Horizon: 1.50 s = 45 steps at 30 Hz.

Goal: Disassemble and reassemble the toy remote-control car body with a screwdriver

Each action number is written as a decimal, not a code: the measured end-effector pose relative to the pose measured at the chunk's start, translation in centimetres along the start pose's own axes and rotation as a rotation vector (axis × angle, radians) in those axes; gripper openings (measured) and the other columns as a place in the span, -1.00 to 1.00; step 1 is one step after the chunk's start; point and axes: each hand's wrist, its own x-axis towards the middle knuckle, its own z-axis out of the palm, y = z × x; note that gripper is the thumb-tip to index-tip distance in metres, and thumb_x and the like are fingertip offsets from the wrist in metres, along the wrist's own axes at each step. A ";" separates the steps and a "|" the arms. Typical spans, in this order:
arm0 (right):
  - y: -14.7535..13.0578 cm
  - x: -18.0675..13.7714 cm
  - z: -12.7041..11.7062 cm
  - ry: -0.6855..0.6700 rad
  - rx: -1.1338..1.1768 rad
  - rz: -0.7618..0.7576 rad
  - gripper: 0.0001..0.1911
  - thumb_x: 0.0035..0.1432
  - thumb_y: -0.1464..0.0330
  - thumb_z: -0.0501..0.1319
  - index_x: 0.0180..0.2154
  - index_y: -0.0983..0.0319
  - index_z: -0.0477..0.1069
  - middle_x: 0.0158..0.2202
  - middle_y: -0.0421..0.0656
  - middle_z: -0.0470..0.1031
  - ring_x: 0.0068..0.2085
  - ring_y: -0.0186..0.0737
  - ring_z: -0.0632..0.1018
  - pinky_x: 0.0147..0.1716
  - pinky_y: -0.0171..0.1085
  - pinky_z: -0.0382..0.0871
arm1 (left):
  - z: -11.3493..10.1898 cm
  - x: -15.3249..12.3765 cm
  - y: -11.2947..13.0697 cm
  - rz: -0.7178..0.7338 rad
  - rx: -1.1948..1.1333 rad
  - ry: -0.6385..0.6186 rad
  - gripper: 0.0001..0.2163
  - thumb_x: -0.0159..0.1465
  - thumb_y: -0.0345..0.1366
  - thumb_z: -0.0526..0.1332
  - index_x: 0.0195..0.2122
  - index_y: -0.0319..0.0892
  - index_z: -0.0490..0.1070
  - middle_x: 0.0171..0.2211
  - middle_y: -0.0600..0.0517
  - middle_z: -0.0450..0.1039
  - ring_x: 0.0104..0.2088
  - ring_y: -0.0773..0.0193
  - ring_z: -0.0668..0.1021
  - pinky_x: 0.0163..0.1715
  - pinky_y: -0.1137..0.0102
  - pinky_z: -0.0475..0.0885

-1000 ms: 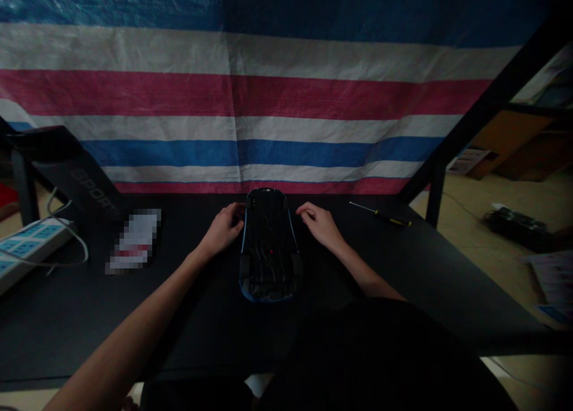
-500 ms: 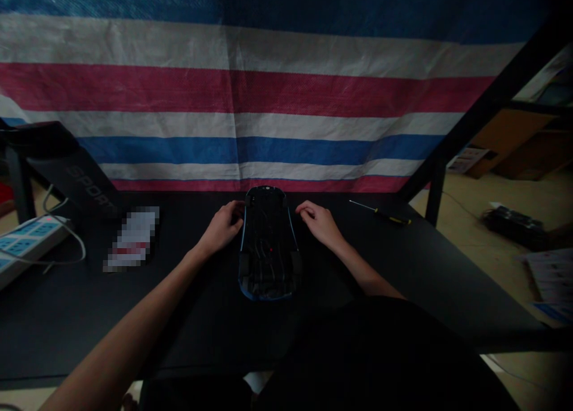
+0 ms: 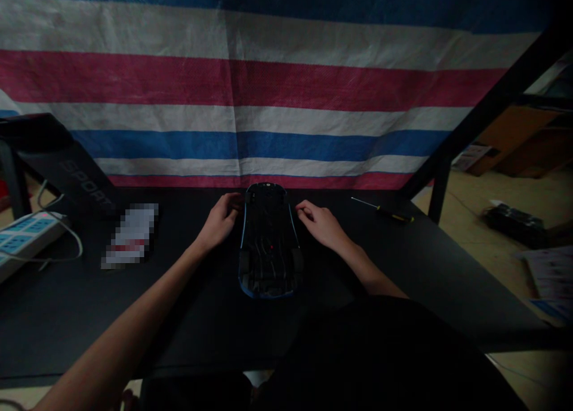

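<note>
Head view: a model car (image 3: pixel 266 220) lies inverted on a black tabletop (image 3: pixel 197 324), at the middle of the scene, with its dark underside facing up and its long axis running near to far. Blue body edging shows along its perimeter, and the wheels are visible at its corners. A small red spot (image 3: pixel 271 247) is located on the underside, toward the near end. The left hand (image 3: pixel 220 220) is positioned at the left side of the car's far half, fingers bent and directed toward the body; contact with the car cannot be confirmed, and its grip cannot be told. The right hand (image 3: pixel 319 221) is positioned just beside the right side, fingers loosely curled; whether the fingertips pinch a small part cannot be told. A screwdriver (image 3: pixel 396 215) with a black and yellow handle lies to the right of the right hand, shaft pointing far left. At the left of the table are a pixelated item (image 3: pixel 131 235), a white power strip (image 3: pixel 27 239) with a pale cable (image 3: pixel 79 243) looped over it, and a dark case (image 3: pixel 83 175) lettered "SPORT". A striped sheet (image 3: pixel 286 89) in blue, white and red spans the far side.
</note>
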 end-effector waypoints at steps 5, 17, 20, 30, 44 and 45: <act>-0.9 -0.6 -0.8 -0.056 -0.087 0.021 -0.71 0.43 0.13 0.11 -0.03 0.10 0.51 -0.42 -0.24 0.51 -0.42 -0.20 0.48 -0.37 -0.22 0.10 | 0.7 0.0 0.3 -0.111 -0.216 0.052 -0.62 0.36 -0.22 0.16 0.18 -0.14 0.34 0.24 -0.15 0.45 0.16 0.02 0.57 0.33 0.01 0.35; -2.5 -1.6 -1.6 -0.207 -0.256 -0.002 -0.66 0.31 0.19 0.28 0.07 0.12 0.48 -0.41 -0.24 0.50 -0.42 -0.22 0.47 -0.45 -0.22 0.07 | 1.1 -0.8 2.0 -0.134 -0.239 -0.094 -0.37 0.41 -0.01 0.20 0.41 -0.12 0.10 0.47 -0.24 0.19 0.46 -0.17 0.28 0.45 -0.11 0.17; -2.9 -1.7 -1.4 -0.212 -0.292 -0.002 -0.68 0.35 0.20 0.25 0.08 0.14 0.48 -0.37 -0.20 0.54 -0.39 -0.20 0.49 -0.44 -0.23 0.09 | 1.0 -0.8 2.0 -0.129 -0.212 -0.114 -0.33 0.40 0.01 0.22 0.43 -0.13 0.07 0.47 -0.25 0.19 0.47 -0.17 0.28 0.47 -0.11 0.15; -3.3 -1.2 -0.5 0.202 0.003 -0.062 -0.75 0.38 0.27 0.23 0.06 0.14 0.43 -0.40 -0.28 0.43 -0.42 -0.26 0.49 -0.39 -0.26 0.29 | 1.1 -0.5 1.5 -0.124 -0.270 -0.179 -0.29 0.37 0.07 0.26 0.43 -0.10 0.07 0.49 -0.25 0.17 0.45 -0.20 0.33 0.46 -0.17 0.18; -6.1 -1.6 -1.7 0.627 0.254 -0.393 -0.65 0.39 0.29 0.30 0.13 0.06 0.27 -0.14 -0.18 0.56 -0.17 -0.19 0.64 -0.13 -0.14 0.60 | 1.0 -0.6 1.7 -0.153 -0.256 -0.170 -0.27 0.35 0.08 0.28 0.43 -0.11 0.10 0.47 -0.27 0.19 0.43 -0.24 0.34 0.43 -0.18 0.24; -6.0 -1.6 -1.7 0.624 0.247 -0.390 -0.65 0.39 0.28 0.30 0.12 0.06 0.27 -0.15 -0.19 0.56 -0.17 -0.19 0.65 -0.14 -0.14 0.60 | 1.0 -0.6 1.7 -0.155 -0.247 -0.168 -0.28 0.35 0.09 0.27 0.42 -0.09 0.10 0.47 -0.26 0.20 0.44 -0.24 0.34 0.42 -0.18 0.24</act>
